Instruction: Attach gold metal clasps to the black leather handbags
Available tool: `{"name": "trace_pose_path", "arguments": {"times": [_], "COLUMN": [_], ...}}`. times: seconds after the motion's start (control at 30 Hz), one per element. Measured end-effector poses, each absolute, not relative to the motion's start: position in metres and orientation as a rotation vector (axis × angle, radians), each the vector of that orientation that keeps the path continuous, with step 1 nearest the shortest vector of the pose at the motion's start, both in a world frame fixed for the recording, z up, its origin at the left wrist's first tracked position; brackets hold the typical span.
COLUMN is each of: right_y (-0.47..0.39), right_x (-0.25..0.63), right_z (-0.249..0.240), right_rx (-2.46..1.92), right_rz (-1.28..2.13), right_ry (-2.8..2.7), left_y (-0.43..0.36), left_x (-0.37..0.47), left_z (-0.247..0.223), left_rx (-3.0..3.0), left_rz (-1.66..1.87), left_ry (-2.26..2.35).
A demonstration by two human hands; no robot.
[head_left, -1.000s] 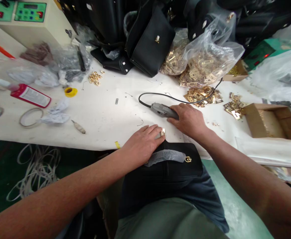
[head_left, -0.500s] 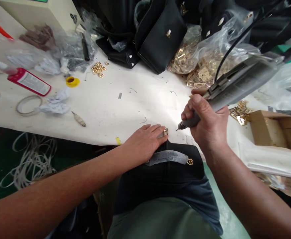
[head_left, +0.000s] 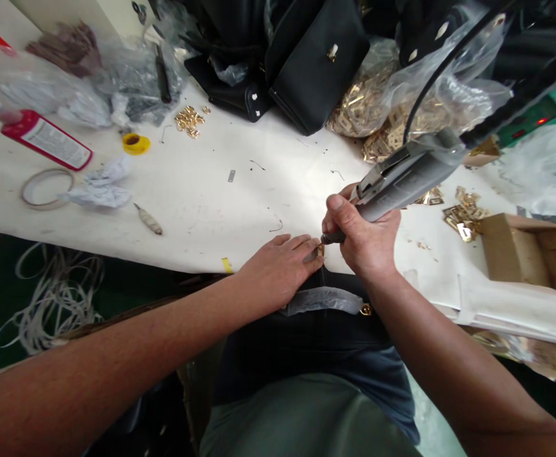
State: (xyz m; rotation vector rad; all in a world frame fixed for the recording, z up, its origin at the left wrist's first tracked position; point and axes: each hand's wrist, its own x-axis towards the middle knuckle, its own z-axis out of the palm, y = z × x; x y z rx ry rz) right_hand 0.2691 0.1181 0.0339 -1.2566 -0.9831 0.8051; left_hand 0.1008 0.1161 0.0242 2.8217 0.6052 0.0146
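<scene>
My right hand point(head_left: 373, 238) is wrapped around a grey electric screwdriver point(head_left: 409, 178), which slants down to the left with a black cable at its back end. Its nose meets a small gold metal fitting point(head_left: 320, 252) at the edge of a black handbag point(head_left: 342, 333). Flat on the bag beside that fitting lies my left hand point(head_left: 282, 263), fingers stretched out and tips touching the fitting's side. The bag rests over my lap against the table edge, its handle point(head_left: 328, 299) wrapped in clear plastic. Part of the bag is hidden under my forearms.
Black handbags point(head_left: 318, 70) and plastic bags of gold fittings point(head_left: 364, 105) crowd the back of the white table point(head_left: 202, 209). A cardboard box point(head_left: 506, 254) stands right. Left are a red bottle point(head_left: 47, 139), a tape roll point(head_left: 47, 188), yellow tape point(head_left: 136, 143) and an awl-like tool point(head_left: 148, 219).
My right hand has brought the screwdriver left, from above the table to the gold fitting. My left hand has stayed on the bag. The view has shifted slightly.
</scene>
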Motion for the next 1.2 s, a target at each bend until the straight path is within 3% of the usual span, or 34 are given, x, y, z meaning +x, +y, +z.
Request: {"name": "trace_pose_path", "arguments": {"times": [1.2], "right_y": [0.1136], "right_x": [0.2741], "right_z": [0.0339], "right_rx": [-1.255], "right_rz": [0.802], "right_ry": [-1.121], "left_y": [0.1141], "left_x": [0.1008], "left_z": [0.0229], "left_rx": [2.807], "left_rz": [0.019], "left_ry": [0.619]}}
